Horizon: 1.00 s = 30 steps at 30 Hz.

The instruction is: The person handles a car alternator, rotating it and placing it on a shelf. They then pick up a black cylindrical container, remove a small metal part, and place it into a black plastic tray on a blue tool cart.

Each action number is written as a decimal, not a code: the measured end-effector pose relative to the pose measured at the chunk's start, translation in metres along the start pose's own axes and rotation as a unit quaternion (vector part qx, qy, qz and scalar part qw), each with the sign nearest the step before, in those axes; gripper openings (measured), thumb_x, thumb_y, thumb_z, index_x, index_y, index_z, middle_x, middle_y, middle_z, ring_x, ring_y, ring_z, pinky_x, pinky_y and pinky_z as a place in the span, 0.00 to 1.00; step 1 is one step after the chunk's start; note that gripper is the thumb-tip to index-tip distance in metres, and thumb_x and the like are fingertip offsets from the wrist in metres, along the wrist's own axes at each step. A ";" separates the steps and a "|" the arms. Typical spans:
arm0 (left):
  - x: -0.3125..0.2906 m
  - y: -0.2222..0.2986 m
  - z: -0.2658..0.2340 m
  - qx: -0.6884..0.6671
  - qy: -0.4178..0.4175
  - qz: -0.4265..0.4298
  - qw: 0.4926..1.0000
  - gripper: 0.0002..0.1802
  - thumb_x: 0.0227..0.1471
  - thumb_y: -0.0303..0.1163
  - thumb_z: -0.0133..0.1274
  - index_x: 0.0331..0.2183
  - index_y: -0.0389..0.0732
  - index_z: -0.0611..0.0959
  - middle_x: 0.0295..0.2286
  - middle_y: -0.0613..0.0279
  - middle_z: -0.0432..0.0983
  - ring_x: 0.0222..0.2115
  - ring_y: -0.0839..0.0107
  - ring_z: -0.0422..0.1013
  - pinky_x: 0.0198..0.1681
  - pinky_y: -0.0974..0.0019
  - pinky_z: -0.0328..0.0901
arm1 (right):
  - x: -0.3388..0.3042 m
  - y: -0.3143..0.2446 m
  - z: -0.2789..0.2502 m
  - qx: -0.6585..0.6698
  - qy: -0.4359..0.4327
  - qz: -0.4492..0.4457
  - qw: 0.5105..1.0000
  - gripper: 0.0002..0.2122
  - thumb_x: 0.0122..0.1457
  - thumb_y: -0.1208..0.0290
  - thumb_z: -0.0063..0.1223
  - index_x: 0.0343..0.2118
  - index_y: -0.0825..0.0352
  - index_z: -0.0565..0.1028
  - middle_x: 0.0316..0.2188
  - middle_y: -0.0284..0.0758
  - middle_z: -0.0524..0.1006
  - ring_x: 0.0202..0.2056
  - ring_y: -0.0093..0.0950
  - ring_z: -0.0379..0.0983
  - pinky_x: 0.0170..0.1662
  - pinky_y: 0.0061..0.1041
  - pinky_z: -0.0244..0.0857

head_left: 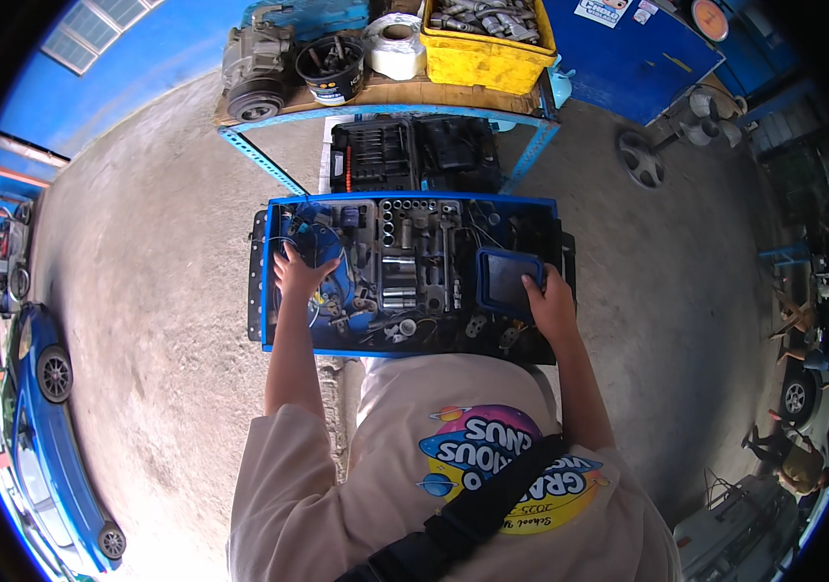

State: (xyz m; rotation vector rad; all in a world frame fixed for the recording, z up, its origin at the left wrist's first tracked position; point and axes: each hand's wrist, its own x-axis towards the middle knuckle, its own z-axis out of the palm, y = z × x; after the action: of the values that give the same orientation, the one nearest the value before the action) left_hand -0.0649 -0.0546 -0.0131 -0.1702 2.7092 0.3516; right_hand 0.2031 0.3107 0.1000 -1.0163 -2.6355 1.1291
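Note:
A blue-edged tool tray (414,355) lies in front of me. My right hand (554,303) grips a small dark rectangular container with a blue rim (511,281) by its right side, thumb over the edge, at the tray's right part. My left hand (304,275) reaches over the tray's left part with thumb and fingers spread, among loose small parts on a blue surface (339,286). A thin pale wire loop passes close by it; whether the fingertips touch anything is unclear. Between my hands sits a socket set (400,276), its metal sockets lying in grey moulded slots.
Beyond the tray stands a blue metal-framed shelf (385,109) with a yellow bin of metal parts (487,64), a black tub (331,82), a white roll (398,58) and a pulley-fitted machine part (257,73). Below is an open black tool case (373,155). A blue car (44,427) stands left.

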 end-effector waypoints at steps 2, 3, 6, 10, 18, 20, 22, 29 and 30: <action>0.003 0.009 -0.001 0.014 -0.020 -0.002 1.000 0.81 0.26 0.71 0.69 0.69 0.47 0.42 0.67 0.35 0.34 0.69 0.44 0.36 0.65 0.33 0.43 | 0.000 -0.001 0.000 -0.014 0.004 -0.014 1.000 0.18 0.62 0.65 0.56 0.48 0.74 0.73 0.40 0.52 0.79 0.42 0.49 0.77 0.46 0.40 0.70; 0.004 0.017 -0.001 0.012 -0.031 -0.004 0.999 0.81 0.26 0.71 0.69 0.69 0.47 0.41 0.67 0.35 0.34 0.69 0.43 0.36 0.65 0.31 0.43 | 0.000 -0.001 0.001 -0.016 0.001 -0.005 1.000 0.18 0.62 0.65 0.56 0.48 0.74 0.73 0.40 0.52 0.79 0.42 0.50 0.77 0.46 0.40 0.70; 0.007 0.036 0.000 0.033 -0.038 -0.011 0.999 0.81 0.26 0.70 0.70 0.69 0.48 0.41 0.67 0.34 0.34 0.69 0.43 0.36 0.64 0.27 0.41 | 0.000 -0.003 0.002 -0.005 -0.009 -0.008 1.000 0.18 0.62 0.64 0.56 0.48 0.75 0.73 0.41 0.53 0.79 0.43 0.50 0.77 0.47 0.40 0.70; 0.010 0.044 0.001 0.082 -0.040 -0.023 0.996 0.78 0.28 0.68 0.69 0.69 0.47 0.43 0.66 0.33 0.39 0.68 0.43 0.39 0.64 0.30 0.42 | -0.002 -0.005 0.004 -0.014 -0.009 -0.025 1.000 0.19 0.62 0.64 0.56 0.48 0.76 0.72 0.42 0.53 0.78 0.45 0.50 0.76 0.48 0.40 0.69; 0.008 0.050 0.022 0.071 0.017 0.003 0.997 0.69 0.36 0.66 0.64 0.68 0.41 0.50 0.61 0.36 0.51 0.63 0.45 0.51 0.62 0.42 0.51 | -0.005 -0.005 0.010 -0.033 -0.007 -0.028 0.999 0.20 0.62 0.63 0.56 0.49 0.77 0.72 0.42 0.54 0.78 0.46 0.51 0.75 0.49 0.40 0.69; 0.006 0.050 0.025 0.124 0.049 0.009 0.991 0.65 0.39 0.63 0.64 0.68 0.42 0.52 0.57 0.39 0.56 0.60 0.44 0.54 0.61 0.41 0.54 | -0.005 -0.005 0.010 -0.022 -0.007 -0.033 0.999 0.21 0.62 0.63 0.56 0.48 0.77 0.72 0.42 0.54 0.78 0.46 0.51 0.75 0.49 0.40 0.69; 0.004 0.047 0.025 0.165 0.069 0.013 0.984 0.63 0.40 0.63 0.63 0.67 0.42 0.53 0.56 0.39 0.58 0.59 0.43 0.55 0.61 0.41 0.54 | -0.006 -0.005 0.011 -0.014 -0.009 -0.033 0.999 0.21 0.62 0.63 0.56 0.48 0.77 0.72 0.42 0.54 0.78 0.45 0.51 0.75 0.49 0.40 0.69; 0.009 0.041 0.036 0.123 0.052 0.041 0.990 0.58 0.44 0.53 0.65 0.66 0.41 0.53 0.53 0.37 0.61 0.54 0.42 0.64 0.49 0.52 0.71 | -0.007 -0.003 0.008 -0.010 -0.008 -0.025 1.000 0.19 0.62 0.64 0.56 0.47 0.78 0.72 0.42 0.54 0.78 0.45 0.51 0.75 0.49 0.40 0.69; 0.010 0.041 0.039 0.124 0.049 0.036 0.990 0.57 0.45 0.51 0.65 0.66 0.41 0.52 0.51 0.37 0.63 0.51 0.44 0.67 0.48 0.52 0.72 | -0.007 -0.002 0.008 -0.005 -0.008 -0.024 1.000 0.19 0.62 0.64 0.56 0.47 0.78 0.72 0.42 0.54 0.78 0.45 0.51 0.75 0.49 0.40 0.69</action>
State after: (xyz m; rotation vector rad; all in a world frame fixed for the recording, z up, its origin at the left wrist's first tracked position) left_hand -0.0666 -0.0048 -0.0431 -0.0182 2.8311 0.0243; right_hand 0.2046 0.3004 0.0965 -0.9438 -2.6661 1.1190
